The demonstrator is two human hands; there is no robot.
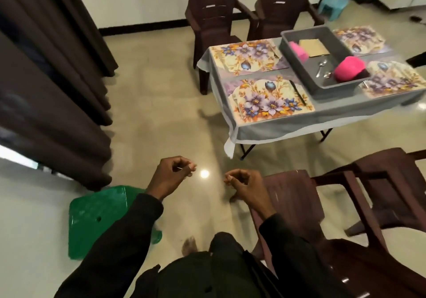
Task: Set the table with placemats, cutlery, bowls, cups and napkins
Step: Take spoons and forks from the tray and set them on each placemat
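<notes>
Left hand (171,175): raised over the floor, fingers curled to the thumb. Whether anything thin was pinched could not be told.
Right hand (244,185): raised alongside, fingers curled inward, nothing seen held.
Green perforated plastic stool (96,219): found on the floor under the left forearm.
Dark brown plastic armchair (327,207): placed just beside the right hand.
Low table draped in grey cloth (276,125): four floral rectangular placemats (269,100) were laid on it, two at either side.
Grey rectangular plastic tub (329,89): set between the placemat pairs. Pink plastic cups (298,52), tan folded napkins (314,47), metal spoons (321,67) and pink stacked bowls (349,69) were kept inside.
Two tall-backed brown chairs (212,20): stationed beyond the table.
</notes>
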